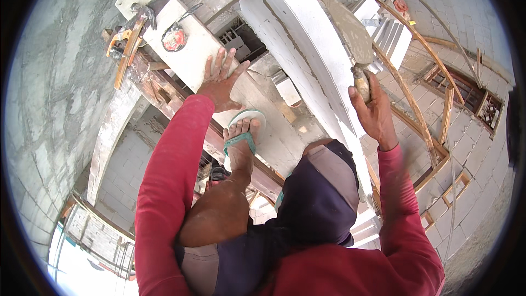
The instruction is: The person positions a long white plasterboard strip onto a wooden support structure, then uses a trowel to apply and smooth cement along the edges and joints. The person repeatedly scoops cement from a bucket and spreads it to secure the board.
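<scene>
My left hand [220, 83] rests on a pale plank [189, 71], fingers spread and nothing held. In my right hand [378, 112], the fingers wrap round the wooden handle of a trowel [349, 32]. Its broad grey blade points up and away, beside a long curved white panel [296, 22] with a mortar-like streak along it. My left foot, in a green-strapped sandal [241, 138], stands on the plank near my left hand. Farther along the plank lies a round red-and-white item [174, 38] whose kind I cannot make out.
A hammer [143, 16] and an orange-handled tool [119, 39] lie by the plank's left edge. White blocks [392, 44] are stacked far right, near long wooden strips [408, 96]. A gap with a dark opening [241, 38] lies between plank and panel. A rough grey wall [60, 60] rises at left.
</scene>
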`<action>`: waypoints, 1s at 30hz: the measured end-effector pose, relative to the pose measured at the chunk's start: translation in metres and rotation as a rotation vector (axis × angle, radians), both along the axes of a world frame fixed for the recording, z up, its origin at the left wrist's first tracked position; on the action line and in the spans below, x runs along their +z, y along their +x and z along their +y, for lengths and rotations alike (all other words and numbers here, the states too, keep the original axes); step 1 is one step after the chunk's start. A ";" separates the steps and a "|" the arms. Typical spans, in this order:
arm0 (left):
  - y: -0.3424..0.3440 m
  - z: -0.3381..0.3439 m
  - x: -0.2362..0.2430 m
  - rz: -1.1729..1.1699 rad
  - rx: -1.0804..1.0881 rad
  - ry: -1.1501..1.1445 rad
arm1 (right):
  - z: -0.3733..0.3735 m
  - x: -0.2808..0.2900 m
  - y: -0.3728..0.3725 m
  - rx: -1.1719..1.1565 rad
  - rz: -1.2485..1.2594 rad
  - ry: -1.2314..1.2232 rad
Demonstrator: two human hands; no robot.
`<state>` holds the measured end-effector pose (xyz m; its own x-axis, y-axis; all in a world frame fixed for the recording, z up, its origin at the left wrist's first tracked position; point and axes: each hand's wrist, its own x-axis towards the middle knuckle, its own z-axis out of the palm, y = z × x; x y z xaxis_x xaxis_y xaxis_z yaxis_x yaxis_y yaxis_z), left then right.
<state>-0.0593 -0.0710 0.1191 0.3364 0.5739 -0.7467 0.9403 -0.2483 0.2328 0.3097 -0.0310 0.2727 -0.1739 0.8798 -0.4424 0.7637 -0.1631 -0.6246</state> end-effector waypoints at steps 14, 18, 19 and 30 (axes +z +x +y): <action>0.016 -0.010 0.027 -0.077 0.224 -0.071 | -0.267 0.100 0.140 -0.799 -0.296 0.064; 0.001 -0.038 0.101 -0.131 0.339 -0.309 | -0.402 0.174 0.109 -1.020 -0.553 -0.313; -0.005 -0.042 0.122 -0.121 0.303 -0.329 | -0.432 0.188 0.101 -1.063 -0.558 -0.327; -0.026 -0.048 0.239 0.113 0.541 -0.441 | -0.613 0.160 0.098 -1.101 -0.709 -0.719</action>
